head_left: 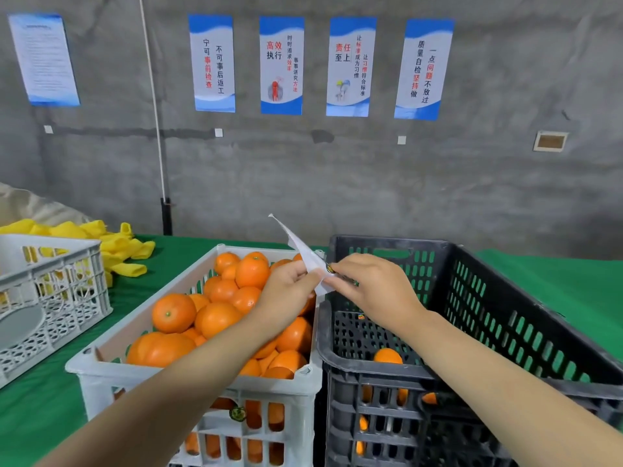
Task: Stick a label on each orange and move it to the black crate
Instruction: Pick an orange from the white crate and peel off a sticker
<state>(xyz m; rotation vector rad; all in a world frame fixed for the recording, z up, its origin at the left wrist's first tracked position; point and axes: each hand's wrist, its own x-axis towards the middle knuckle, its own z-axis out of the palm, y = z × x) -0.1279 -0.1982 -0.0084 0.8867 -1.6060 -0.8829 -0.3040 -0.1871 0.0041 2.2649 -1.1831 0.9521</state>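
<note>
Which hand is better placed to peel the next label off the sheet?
Right. The right hand pinches the label at the edge of the sheet; the left hand grips the sheet, steadying it.

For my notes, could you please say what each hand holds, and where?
Left hand pinches the white paper label sheet near its lower end; right hand pinches a small dark sticker at its edge.

A bare grey concrete wall (pixel 337 170) carries five blue-and-white posters (pixel 282 65) (Chinese lettering) behind the green-covered counter (pixel 556 274).
</note>
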